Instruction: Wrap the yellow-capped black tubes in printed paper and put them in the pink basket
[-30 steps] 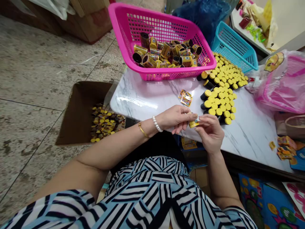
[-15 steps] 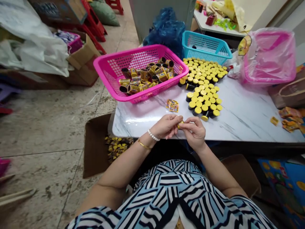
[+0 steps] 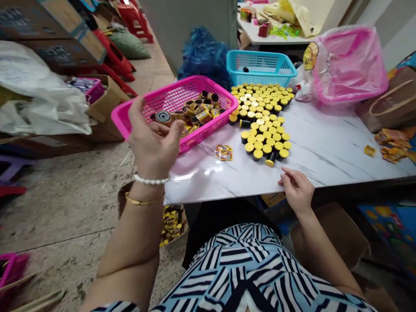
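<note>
My left hand (image 3: pixel 154 141) is over the near left part of a pink plastic basket (image 3: pixel 208 126), thumb and fingers apart. A small canister (image 3: pixel 163 116) shows its round grey end just beyond these fingers; whether they touch it I cannot tell. Several canisters in yellow printed wraps (image 3: pixel 203 113) lie in the basket, some with dark ends showing. At the table's front edge, my right hand (image 3: pixel 298 188) is loosely curled with fingers apart and nothing visible in it. Nearby stand many black canisters with yellow lids (image 3: pixel 267 138). Small printed wrappers (image 3: pixel 224 152) lie flat on the table.
Behind the canisters are a blue basket (image 3: pixel 263 79) and a blue plastic bag (image 3: pixel 204 56). At right stand a bag-lined pink basket (image 3: pixel 351 65) and a pile of orange wrappers (image 3: pixel 394 145). Below the table's left side, a floor box (image 3: pixel 186 219) holds yellow-lidded canisters.
My hands have parted from a small yellow piece held between them. The left has swung up and left to the pink basket; the right has moved right. The view has shifted.
</note>
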A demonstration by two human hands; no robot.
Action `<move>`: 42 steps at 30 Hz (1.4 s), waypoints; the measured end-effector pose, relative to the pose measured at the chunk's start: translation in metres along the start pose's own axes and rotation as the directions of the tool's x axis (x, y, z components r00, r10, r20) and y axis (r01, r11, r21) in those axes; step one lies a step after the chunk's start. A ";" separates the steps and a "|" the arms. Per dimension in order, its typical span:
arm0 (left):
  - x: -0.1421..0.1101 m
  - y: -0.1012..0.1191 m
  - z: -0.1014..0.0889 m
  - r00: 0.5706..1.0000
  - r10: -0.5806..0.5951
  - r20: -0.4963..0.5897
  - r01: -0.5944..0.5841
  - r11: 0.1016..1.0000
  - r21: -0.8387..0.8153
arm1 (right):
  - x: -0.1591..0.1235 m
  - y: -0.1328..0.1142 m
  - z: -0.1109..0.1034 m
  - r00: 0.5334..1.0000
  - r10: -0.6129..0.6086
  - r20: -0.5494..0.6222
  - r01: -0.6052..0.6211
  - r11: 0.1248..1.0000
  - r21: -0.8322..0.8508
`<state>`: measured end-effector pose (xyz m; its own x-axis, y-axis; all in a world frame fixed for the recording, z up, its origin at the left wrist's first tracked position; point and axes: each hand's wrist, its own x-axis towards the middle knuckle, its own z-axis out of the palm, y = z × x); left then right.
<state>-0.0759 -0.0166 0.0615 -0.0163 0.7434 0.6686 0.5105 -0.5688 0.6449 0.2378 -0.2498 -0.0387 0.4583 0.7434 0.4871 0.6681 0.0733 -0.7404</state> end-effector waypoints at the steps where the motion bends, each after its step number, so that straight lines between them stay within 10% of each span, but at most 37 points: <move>1: -0.013 0.004 0.014 1.000 0.000 0.019 -0.001 0.999 0.045 | 0.004 -0.001 0.002 1.000 0.020 -0.023 -0.021 0.999 -0.043; 5: -0.078 0.034 0.064 0.865 0.123 0.486 -0.133 0.991 -0.014 | 0.022 -0.006 0.023 0.998 -0.046 -0.035 0.034 0.959 -0.280; 13: -0.069 -0.006 0.086 0.803 -0.055 0.594 -0.074 0.979 0.190 | 0.030 -0.002 0.048 0.991 -0.094 0.094 0.128 0.867 -0.482; 33: -0.090 -0.013 0.078 0.812 0.012 0.583 -0.078 0.993 0.088 | -0.010 -0.026 0.038 0.921 -0.388 -0.043 0.383 0.919 -0.093; 42: -0.124 0.039 0.051 0.932 0.160 0.326 -0.172 0.985 0.009 | -0.015 -0.043 0.038 0.978 0.094 0.186 -0.145 0.949 0.281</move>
<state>-0.0104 -0.1128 -0.0147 0.3462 0.7166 0.6055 0.5135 -0.6849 0.5170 0.1798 -0.2387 -0.0324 0.4018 0.8577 0.3207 0.4028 0.1490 -0.9031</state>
